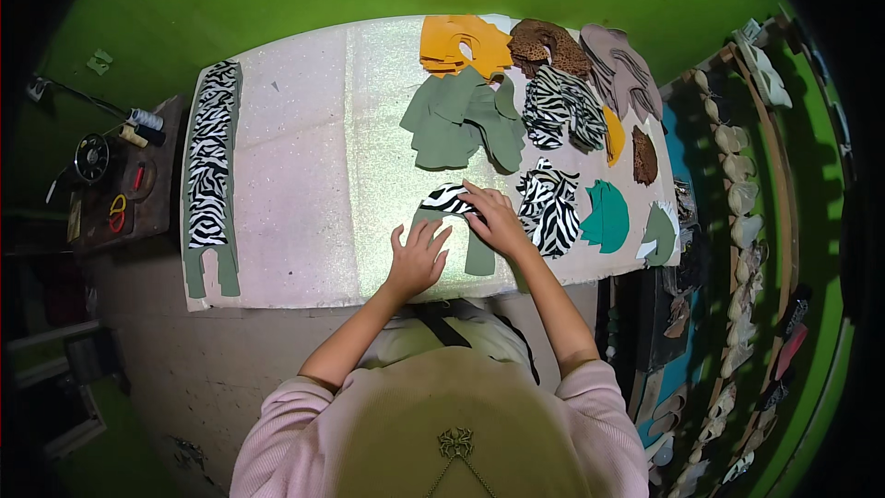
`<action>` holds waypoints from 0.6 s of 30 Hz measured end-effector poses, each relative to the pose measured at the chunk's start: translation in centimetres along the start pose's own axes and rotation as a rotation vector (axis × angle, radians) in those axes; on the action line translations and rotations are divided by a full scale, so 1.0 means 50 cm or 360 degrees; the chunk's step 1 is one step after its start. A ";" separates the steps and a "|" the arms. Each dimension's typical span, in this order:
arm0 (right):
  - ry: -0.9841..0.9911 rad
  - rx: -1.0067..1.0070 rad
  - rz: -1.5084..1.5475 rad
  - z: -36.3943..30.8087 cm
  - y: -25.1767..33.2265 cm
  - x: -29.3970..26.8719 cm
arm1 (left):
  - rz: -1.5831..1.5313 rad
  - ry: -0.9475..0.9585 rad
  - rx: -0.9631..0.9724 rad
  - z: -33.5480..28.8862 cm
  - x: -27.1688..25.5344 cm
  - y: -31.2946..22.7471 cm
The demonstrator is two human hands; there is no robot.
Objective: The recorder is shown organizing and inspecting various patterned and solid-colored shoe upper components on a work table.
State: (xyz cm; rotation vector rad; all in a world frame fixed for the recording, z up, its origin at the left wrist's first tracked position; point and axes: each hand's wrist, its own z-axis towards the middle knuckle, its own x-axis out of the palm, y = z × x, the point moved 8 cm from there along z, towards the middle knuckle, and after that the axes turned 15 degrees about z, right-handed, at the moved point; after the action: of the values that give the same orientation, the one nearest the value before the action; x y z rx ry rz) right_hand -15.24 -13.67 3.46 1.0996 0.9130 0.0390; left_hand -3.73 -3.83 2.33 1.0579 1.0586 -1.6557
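Observation:
A curved zebra-print piece [444, 198] lies over a green curved piece [480, 256] near the table's front edge. My right hand [498, 224] grips the zebra-print piece at its right end, with thumb and fingers on opposite edges. Just left of it, my left hand [418, 260] is open with fingers spread, close to the green piece's left end. Whether its fingertips touch that piece I cannot tell. A pile of zebra-print pieces [550, 212] lies right of my right hand, and green cut pieces [442, 124] are heaped beyond it.
On the table [295, 175], a long row of zebra-print and green pieces [210, 157] runs along the left edge. Yellow pieces [442, 41], leopard-print pieces [548, 44] and teal pieces [606, 217] lie to the right. A sewing machine [92, 157] stands left; shoe-shaped forms [737, 168] line racks right.

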 end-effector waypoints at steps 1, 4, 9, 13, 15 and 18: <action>0.0006 0.0010 0.0012 0.000 -0.002 0.001 | -0.0002 0.0003 -0.0004 0.001 0.000 0.001; 0.0003 0.0025 0.0030 -0.001 -0.011 0.005 | -0.0004 0.0022 -0.0004 0.004 0.002 0.001; -0.0026 0.0025 0.0043 -0.002 -0.021 0.006 | -0.0022 0.0001 0.0015 0.014 0.001 -0.007; -0.0023 0.0043 0.0083 0.000 -0.026 0.008 | -0.0020 -0.0003 0.0024 0.017 0.004 -0.009; -0.0028 0.0059 0.0105 0.000 -0.026 0.009 | -0.0018 -0.0008 0.0027 0.016 0.005 -0.010; -0.0041 0.0067 0.0119 0.001 -0.025 0.007 | 0.0000 -0.0009 0.0016 0.017 0.010 -0.009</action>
State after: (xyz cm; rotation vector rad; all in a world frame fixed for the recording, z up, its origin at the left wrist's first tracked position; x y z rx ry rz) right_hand -15.46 -14.18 2.25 1.1709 0.8525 0.0671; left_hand -4.47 -4.64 2.19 1.0592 1.0480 -1.6648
